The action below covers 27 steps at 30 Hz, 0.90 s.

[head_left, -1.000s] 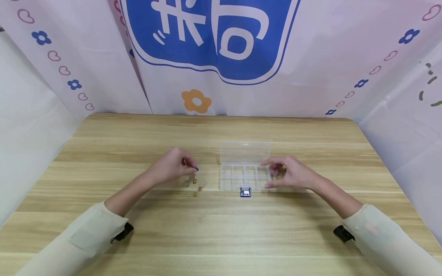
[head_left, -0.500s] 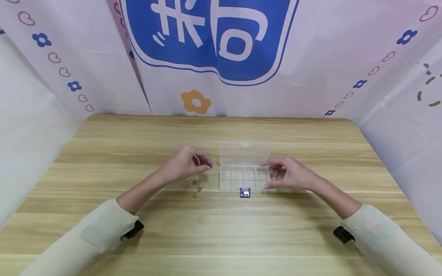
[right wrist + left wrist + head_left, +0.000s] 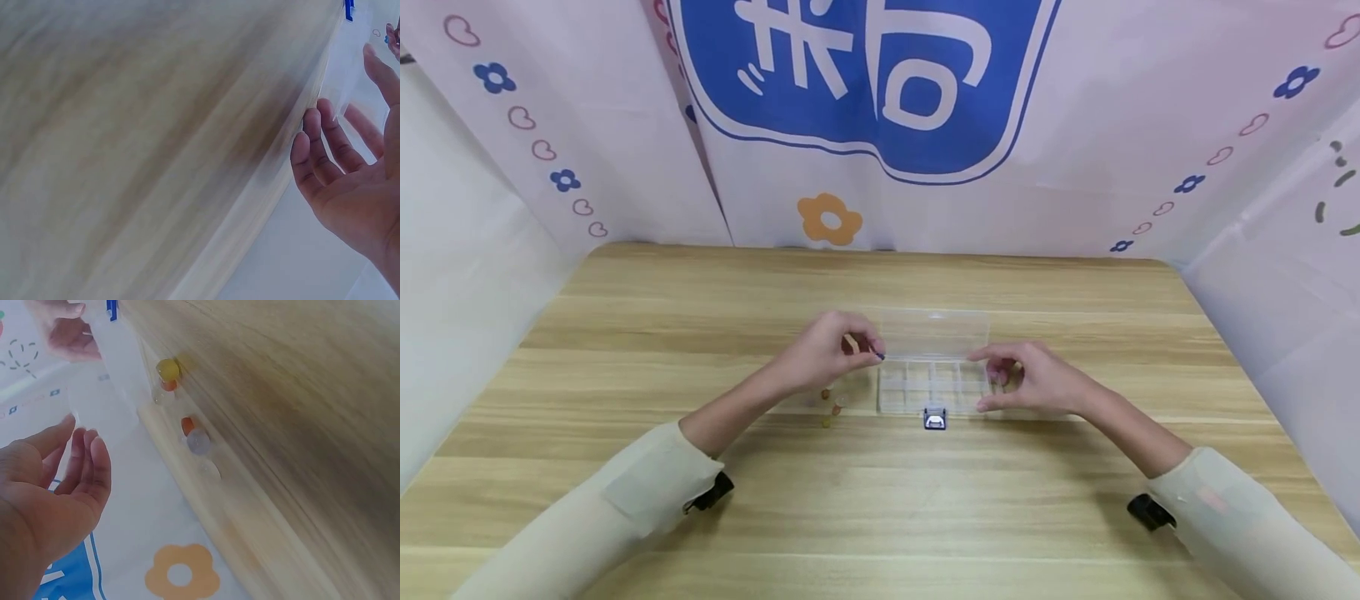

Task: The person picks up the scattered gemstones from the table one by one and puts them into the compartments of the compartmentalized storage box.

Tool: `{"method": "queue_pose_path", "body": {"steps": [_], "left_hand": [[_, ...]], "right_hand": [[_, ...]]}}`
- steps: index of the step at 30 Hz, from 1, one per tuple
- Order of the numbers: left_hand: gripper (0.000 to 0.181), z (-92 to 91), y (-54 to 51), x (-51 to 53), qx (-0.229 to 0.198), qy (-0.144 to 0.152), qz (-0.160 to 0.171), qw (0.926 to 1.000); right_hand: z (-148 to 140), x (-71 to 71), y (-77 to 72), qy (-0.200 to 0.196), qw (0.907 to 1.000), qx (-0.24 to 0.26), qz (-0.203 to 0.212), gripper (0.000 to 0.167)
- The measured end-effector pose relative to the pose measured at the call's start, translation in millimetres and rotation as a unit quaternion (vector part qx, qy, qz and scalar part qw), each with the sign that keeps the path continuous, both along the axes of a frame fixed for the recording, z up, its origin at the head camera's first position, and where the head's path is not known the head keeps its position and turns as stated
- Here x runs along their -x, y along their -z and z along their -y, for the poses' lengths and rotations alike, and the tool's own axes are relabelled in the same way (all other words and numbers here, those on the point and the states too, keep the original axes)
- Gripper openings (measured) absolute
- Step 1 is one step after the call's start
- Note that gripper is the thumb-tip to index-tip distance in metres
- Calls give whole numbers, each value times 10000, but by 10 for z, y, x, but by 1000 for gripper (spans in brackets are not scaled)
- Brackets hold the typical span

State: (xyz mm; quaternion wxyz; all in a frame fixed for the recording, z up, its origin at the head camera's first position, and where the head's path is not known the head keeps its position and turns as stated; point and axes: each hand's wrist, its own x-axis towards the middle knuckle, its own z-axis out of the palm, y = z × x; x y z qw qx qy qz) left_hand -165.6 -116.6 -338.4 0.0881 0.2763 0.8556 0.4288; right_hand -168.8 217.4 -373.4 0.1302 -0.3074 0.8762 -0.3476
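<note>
My left hand (image 3: pixel 823 354) pinches a small dark blue bead (image 3: pixel 880 357) between thumb and fingers, at the left end of a clear plastic compartment box (image 3: pixel 917 385). The box stands with its lid (image 3: pixel 934 333) raised at the back and a blue clasp (image 3: pixel 935 418) at its front. At the other end, my right hand (image 3: pixel 1033 377) holds the box, thumb at the near corner and fingers toward the far one. In the left wrist view the bead is hidden by the fingers.
Left of the box several loose beads lie on the wooden table (image 3: pixel 880 508): a yellow one (image 3: pixel 167 370), an orange one (image 3: pixel 187 426) and a clear one (image 3: pixel 199 442) among them. A printed cloth (image 3: pixel 955 217) hangs behind the table's far edge.
My left hand has carried the blue bead rightward from above the loose beads to the box's left end. The right hand and the box have stayed put.
</note>
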Motion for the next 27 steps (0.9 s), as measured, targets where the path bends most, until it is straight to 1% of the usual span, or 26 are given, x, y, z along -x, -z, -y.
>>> {"method": "queue_pose_path", "body": {"steps": [4, 8, 13, 18, 27], "left_hand": [[4, -44, -18, 10, 28, -50, 58, 10000], [4, -94, -8, 28, -24, -56, 121, 9999], [5, -166, 2, 46, -203, 44, 114, 9997], [5, -250, -5, 59, -233, 97, 155, 9996], [4, -421, 20, 77, -241, 163, 206, 9994]], "right_hand": [[-15, -6, -21, -18, 10000, -10, -22, 64], [-30, -9, -23, 0, 10000, -25, -73, 65], [-37, -13, -27, 24, 9999, -27, -117, 67], [-30, -7, -20, 21, 9998, -47, -174, 66], [-1, 4, -3, 94, 9999, -39, -19, 65]]}}
